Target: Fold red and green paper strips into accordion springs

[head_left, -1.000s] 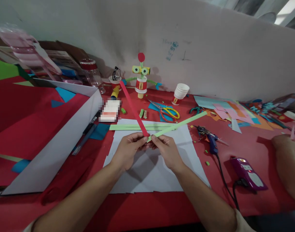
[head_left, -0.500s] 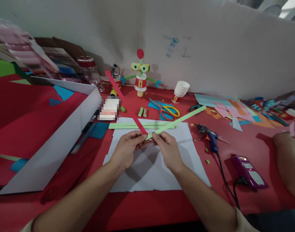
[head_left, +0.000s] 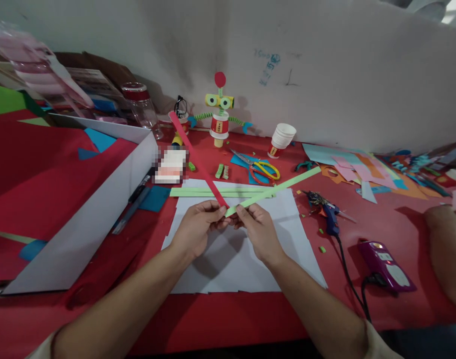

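My left hand (head_left: 198,227) pinches the near end of a long red paper strip (head_left: 196,155) that slants up and to the left. My right hand (head_left: 256,227) pinches the near end of a light green paper strip (head_left: 276,188) that runs out to the right. The two ends meet between my fingertips, above a white sheet (head_left: 246,254) on the red table. More green strips (head_left: 220,192) lie flat along the far edge of that sheet.
A paper-cup robot figure (head_left: 219,117), scissors (head_left: 260,169), stacked paper cups (head_left: 282,139) and small folded green pieces (head_left: 221,172) sit behind. A blue glue gun (head_left: 331,217) and purple device (head_left: 387,259) lie right. A white box lid (head_left: 97,214) stands left. Another person's arm (head_left: 447,249) rests far right.
The red strip's far end swung left and then a little back right. My hands stayed together over the white sheet, holding both strips.
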Tool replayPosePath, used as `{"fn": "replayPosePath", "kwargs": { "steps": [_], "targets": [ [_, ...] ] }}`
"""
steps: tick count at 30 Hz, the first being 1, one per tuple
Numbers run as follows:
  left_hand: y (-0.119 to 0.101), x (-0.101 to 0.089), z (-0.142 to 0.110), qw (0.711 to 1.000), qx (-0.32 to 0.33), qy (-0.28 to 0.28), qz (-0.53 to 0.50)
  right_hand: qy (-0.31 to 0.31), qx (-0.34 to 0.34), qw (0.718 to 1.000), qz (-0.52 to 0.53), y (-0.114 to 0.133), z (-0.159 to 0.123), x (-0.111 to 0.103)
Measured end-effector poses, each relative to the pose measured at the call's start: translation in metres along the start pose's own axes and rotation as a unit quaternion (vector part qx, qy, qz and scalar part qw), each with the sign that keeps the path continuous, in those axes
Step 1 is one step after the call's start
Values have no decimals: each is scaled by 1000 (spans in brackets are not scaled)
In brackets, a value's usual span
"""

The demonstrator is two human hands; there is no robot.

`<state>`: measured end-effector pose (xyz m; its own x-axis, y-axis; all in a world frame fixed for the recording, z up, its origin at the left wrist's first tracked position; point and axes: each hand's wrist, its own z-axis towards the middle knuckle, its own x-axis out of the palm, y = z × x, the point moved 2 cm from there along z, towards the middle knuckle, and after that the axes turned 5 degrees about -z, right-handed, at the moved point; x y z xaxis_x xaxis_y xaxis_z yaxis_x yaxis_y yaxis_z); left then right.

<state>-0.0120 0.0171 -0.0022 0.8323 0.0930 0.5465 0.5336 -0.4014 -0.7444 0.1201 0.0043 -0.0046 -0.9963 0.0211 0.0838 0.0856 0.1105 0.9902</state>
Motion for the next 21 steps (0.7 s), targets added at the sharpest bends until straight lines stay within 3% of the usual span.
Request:
{"fn": "replayPosePath", "kwargs": {
  "steps": [6, 10, 15, 21],
  "targets": [
    [0, 1, -1, 1000, 7, 5, -1, -4, 15, 1000, 17, 2, 1, 1],
    [1, 1, -1, 999, -3, 38, 4, -26, 10, 1000, 7, 2, 2, -2],
    [-2, 0, -2, 994, -40, 87, 46, 2, 31, 999, -8, 4, 2, -5],
    [-4, -3, -1, 994, -1, 57, 92, 11, 24, 1000, -10, 5, 4, -7]
  ]
}}
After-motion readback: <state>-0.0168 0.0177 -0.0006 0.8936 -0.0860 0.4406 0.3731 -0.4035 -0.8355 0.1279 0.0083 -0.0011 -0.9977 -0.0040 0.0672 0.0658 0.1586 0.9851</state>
